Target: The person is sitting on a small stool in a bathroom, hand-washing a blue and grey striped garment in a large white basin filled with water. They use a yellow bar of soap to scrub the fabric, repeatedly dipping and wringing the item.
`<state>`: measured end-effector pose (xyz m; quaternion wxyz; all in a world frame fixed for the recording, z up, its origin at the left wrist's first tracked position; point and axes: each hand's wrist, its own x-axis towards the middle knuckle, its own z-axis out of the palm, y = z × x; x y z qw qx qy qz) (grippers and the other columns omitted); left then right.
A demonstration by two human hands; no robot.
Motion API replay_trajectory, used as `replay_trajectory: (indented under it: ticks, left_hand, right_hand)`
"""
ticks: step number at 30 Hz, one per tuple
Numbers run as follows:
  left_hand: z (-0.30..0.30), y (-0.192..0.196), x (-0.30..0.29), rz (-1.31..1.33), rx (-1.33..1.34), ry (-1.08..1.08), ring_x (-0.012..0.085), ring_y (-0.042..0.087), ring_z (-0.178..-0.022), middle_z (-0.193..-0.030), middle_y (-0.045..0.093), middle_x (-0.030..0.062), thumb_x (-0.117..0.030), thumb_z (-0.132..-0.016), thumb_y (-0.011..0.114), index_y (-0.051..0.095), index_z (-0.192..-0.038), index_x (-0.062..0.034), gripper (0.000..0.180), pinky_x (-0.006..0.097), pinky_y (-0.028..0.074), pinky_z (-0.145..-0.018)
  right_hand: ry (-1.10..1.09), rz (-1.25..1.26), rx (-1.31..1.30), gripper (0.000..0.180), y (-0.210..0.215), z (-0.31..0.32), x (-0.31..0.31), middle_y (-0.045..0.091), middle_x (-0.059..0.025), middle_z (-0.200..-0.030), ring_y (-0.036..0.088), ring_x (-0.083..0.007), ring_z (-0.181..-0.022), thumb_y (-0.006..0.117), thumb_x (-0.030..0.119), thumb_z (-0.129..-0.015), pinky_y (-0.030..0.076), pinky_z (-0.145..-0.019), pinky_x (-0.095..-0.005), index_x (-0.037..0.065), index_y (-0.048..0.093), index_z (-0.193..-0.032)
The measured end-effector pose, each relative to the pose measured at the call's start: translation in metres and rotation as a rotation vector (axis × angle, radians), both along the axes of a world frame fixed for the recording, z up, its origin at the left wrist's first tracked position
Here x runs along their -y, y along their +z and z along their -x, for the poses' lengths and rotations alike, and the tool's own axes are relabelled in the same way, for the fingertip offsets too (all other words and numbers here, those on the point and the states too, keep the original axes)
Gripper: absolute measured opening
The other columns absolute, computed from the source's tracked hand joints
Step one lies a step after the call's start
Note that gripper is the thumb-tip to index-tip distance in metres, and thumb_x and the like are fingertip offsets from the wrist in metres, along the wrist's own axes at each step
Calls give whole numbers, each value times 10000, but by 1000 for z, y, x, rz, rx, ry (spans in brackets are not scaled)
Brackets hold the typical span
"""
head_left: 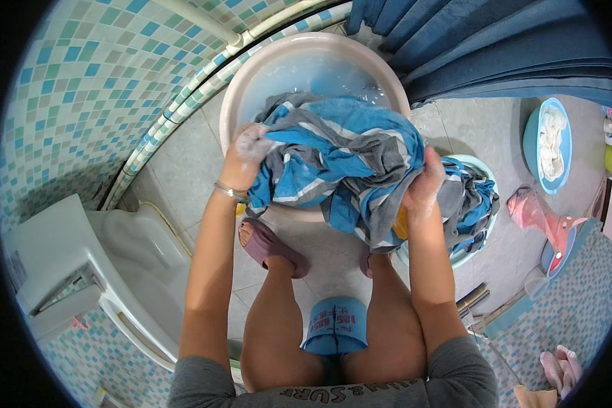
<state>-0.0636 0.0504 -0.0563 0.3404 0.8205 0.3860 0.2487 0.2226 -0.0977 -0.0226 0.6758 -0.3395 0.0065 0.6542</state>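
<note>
A large cloth striped in blue, grey and white stretches between my hands, bunched and wet. Its far part lies in a round pale pink basin of bluish water, and its near part hangs over the basin's near rim. My left hand, with suds on it, is closed on the cloth's left edge. At the right edge, my sudsy right hand grips a bunched fold. Beside that hand stands a pale green basin holding more cloth in similar colours. Something yellow shows by my right wrist, partly covered.
A blue curtain hangs at the far right. Farther right are a blue basin with white laundry and a crumpled pink item. A white fixture stands at left. Below me is a blue printed object between my legs.
</note>
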Motion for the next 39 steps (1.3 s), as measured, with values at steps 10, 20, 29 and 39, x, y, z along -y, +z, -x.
replay_trajectory:
  ticks: [10, 20, 29, 39]
  left_hand:
    - [-47, 67, 37, 1356, 725, 287, 234, 625, -1010, -1119, 621, 150, -325, -922, 590, 461, -1291, -4, 506, 349, 521, -872]
    - [-126, 4, 49, 96, -84, 249, 379, 589, -939, -1095, 595, 219, -222, -889, 598, 559, -1196, -65, 347, 425, 487, -809]
    - [-118, -35, 23, -73, -208, 194, 418, 602, -876, -997, 604, 216, -293, -937, 503, 594, -991, -64, 253, 456, 516, -706]
    - [-127, 18, 58, 65, -60, 161, 366, 629, -740, -827, 629, 188, -221, -936, 535, 645, -905, -41, 214, 403, 489, -631]
  right_hand:
    - [228, -58, 195, 908, 15, 29, -21, 370, -183, -1436, 433, -325, -1272, 559, 651, -819, 380, -1056, -403, 121, 260, -1492]
    - [28, 368, -106, 449, -26, 65, -16, 608, -81, -1125, 569, -225, -1052, 620, 361, -856, 436, -939, -380, 94, 549, -1210]
    - [5, 455, 206, 379, -40, 87, -10, 637, -100, -1094, 621, -250, -1000, 515, 333, -883, 493, -895, -384, 91, 579, -1167]
    - [-17, 464, 114, 275, 2, 74, -11, 615, -52, -929, 587, -169, -860, 581, 310, -856, 482, -797, -300, 88, 607, -1016]
